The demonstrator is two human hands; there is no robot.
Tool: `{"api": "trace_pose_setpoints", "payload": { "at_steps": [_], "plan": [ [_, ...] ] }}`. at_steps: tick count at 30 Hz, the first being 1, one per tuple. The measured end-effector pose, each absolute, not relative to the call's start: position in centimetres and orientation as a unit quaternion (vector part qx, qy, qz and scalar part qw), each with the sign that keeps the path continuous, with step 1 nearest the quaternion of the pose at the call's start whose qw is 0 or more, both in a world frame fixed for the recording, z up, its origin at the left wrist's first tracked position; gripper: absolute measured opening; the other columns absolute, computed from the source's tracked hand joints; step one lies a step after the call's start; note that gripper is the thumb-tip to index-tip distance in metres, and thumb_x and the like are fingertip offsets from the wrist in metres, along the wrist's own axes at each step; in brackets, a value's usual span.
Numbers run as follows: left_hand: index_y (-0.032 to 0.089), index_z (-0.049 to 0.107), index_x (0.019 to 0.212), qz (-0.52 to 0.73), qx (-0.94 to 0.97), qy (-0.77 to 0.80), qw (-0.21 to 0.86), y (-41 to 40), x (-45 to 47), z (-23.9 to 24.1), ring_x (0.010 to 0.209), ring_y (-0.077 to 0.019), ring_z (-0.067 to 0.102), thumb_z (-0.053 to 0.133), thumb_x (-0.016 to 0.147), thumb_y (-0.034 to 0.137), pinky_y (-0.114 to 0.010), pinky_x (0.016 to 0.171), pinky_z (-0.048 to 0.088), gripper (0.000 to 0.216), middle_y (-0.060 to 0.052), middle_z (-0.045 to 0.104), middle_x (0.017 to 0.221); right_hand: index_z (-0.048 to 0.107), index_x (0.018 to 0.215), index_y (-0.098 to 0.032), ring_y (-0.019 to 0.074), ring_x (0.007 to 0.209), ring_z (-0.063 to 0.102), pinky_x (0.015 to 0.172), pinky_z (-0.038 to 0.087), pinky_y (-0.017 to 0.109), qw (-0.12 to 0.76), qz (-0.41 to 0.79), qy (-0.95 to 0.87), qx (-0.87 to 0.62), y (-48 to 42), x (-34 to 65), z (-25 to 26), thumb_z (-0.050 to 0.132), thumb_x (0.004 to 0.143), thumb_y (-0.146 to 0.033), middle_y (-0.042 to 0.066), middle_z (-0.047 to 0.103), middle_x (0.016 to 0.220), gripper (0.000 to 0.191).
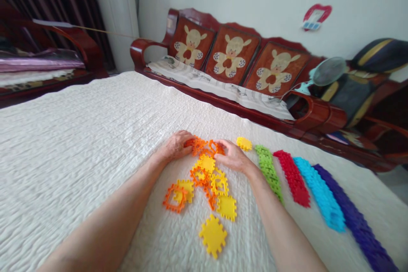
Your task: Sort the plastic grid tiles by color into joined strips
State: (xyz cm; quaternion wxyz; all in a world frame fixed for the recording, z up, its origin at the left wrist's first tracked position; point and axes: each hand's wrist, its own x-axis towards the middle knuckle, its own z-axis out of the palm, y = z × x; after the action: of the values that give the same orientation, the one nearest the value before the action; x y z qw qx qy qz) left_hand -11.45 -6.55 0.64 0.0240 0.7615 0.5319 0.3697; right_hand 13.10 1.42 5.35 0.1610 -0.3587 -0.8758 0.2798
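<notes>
My left hand [176,145] rests on the quilt with its fingers closed on the edge of orange interlocking tiles [200,146]. Opposite it, my right hand [234,156] pinches an orange tile [213,148] between thumb and fingers. Just below the hands, yellow notched tiles [206,164] and openwork orange ones overlap in a loose pile. An orange frame tile [174,205] leans over a yellow tile [188,188] left of the pile. Nearest me lies a single yellow tile [213,236]. Another yellow tile [244,143] sits just beyond my right hand.
To the right, stacked tiles lie in rows by colour: green [269,172], red [292,178], light blue [320,195] and purple [357,221]. A white quilt [95,136] covers the surface. Behind it stands a wooden sofa [146,53] with bear-patterned cushions [234,51].
</notes>
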Motion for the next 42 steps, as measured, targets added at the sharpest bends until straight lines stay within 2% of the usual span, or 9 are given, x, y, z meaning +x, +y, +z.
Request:
{"api": "trace_pose_setpoints", "payload": {
  "at_steps": [6,11,14,20,25,28,34,38,42],
  "plan": [
    [0.018,0.065,0.109,0.392,0.735,0.553,-0.005,-6.3,-11.7,-0.2,0.098,-0.0190,0.064,0.052,0.080,0.014,-0.032,0.087,0.051,0.032,-0.008,0.068,0.106,0.059,0.114,-0.017,0.0260,0.119,0.053,0.105,0.042,0.044,0.313,0.178,-0.873,-0.329,-0.3,11.8,5.0,0.061,0.075,-0.025,0.014,0.057,0.122,0.040],
    [0.019,0.066,0.109,0.400,0.735,0.547,0.011,-6.5,-11.8,0.0,0.102,-0.0188,0.063,0.047,0.071,0.008,-0.031,0.093,0.050,0.044,-0.007,0.068,0.108,0.061,0.113,-0.021,0.0225,0.112,0.057,0.100,0.045,0.039,0.191,0.212,-0.924,-0.254,-3.5,13.2,5.8,0.063,0.075,-0.022,0.009,0.060,0.117,0.038],
    [0.020,0.066,0.110,0.394,0.728,0.560,0.032,-6.6,-11.7,0.3,0.105,-0.0193,0.062,0.047,0.069,0.008,-0.031,0.094,0.050,0.047,-0.006,0.068,0.111,0.063,0.112,-0.020,0.0224,0.111,0.057,0.100,0.045,0.039,0.159,0.205,-0.932,-0.254,-4.3,13.5,5.5,0.062,0.079,-0.021,0.009,0.060,0.119,0.033],
    [0.019,0.065,0.110,0.384,0.736,0.556,0.050,-6.7,-11.7,0.8,0.104,-0.0195,0.062,0.044,0.068,0.008,-0.032,0.095,0.049,0.048,-0.007,0.068,0.112,0.061,0.112,-0.021,0.0191,0.114,0.057,0.100,0.043,0.035,0.211,0.204,-0.923,-0.248,-4.5,13.4,4.8,0.044,0.094,-0.025,0.008,0.063,0.119,0.025],
    [0.018,0.065,0.109,0.377,0.741,0.553,0.052,-6.6,-11.8,0.8,0.104,-0.0200,0.063,0.044,0.067,0.009,-0.032,0.095,0.048,0.048,-0.007,0.068,0.112,0.063,0.101,-0.020,0.0178,0.084,0.064,0.080,0.049,0.029,0.260,0.176,-0.882,-0.351,-2.6,14.9,5.3,0.034,0.097,-0.030,0.006,0.069,0.089,0.031],
    [0.018,0.065,0.109,0.378,0.740,0.554,0.050,-6.5,-11.9,0.6,0.104,-0.0201,0.063,0.044,0.067,0.010,-0.032,0.095,0.048,0.048,-0.007,0.068,0.112,0.064,0.100,-0.020,0.0196,0.090,0.065,0.082,0.048,0.029,0.250,0.131,-0.869,-0.407,-0.4,16.7,5.2,0.036,0.094,-0.027,0.007,0.071,0.095,0.030],
    [0.020,0.066,0.109,0.374,0.740,0.557,0.051,-6.5,-12.0,0.4,0.103,-0.0199,0.063,0.043,0.068,0.010,-0.031,0.093,0.049,0.047,-0.006,0.069,0.112,0.064,0.109,-0.015,0.0235,0.104,0.063,0.094,0.046,0.036,0.173,0.083,-0.855,-0.481,1.7,19.0,4.0,0.036,0.091,-0.021,0.014,0.069,0.110,0.034],
    [0.019,0.066,0.108,0.376,0.738,0.558,0.047,-6.5,-11.9,0.5,0.103,-0.0202,0.063,0.043,0.068,0.009,-0.032,0.093,0.049,0.047,-0.007,0.069,0.112,0.058,0.122,-0.012,0.0260,0.114,0.057,0.100,0.043,0.039,0.174,0.072,-0.864,-0.467,1.0,18.9,4.1,0.053,0.085,-0.029,0.017,0.062,0.121,0.041],
    [0.020,0.066,0.109,0.374,0.737,0.562,0.045,-6.5,-11.9,0.4,0.105,-0.0201,0.063,0.044,0.069,0.010,-0.032,0.094,0.049,0.047,-0.006,0.068,0.113,0.060,0.116,-0.016,0.0251,0.111,0.057,0.100,0.043,0.040,0.154,0.094,-0.876,-0.448,0.4,18.7,4.4,0.061,0.078,-0.028,0.012,0.063,0.117,0.039]
  ]
}}
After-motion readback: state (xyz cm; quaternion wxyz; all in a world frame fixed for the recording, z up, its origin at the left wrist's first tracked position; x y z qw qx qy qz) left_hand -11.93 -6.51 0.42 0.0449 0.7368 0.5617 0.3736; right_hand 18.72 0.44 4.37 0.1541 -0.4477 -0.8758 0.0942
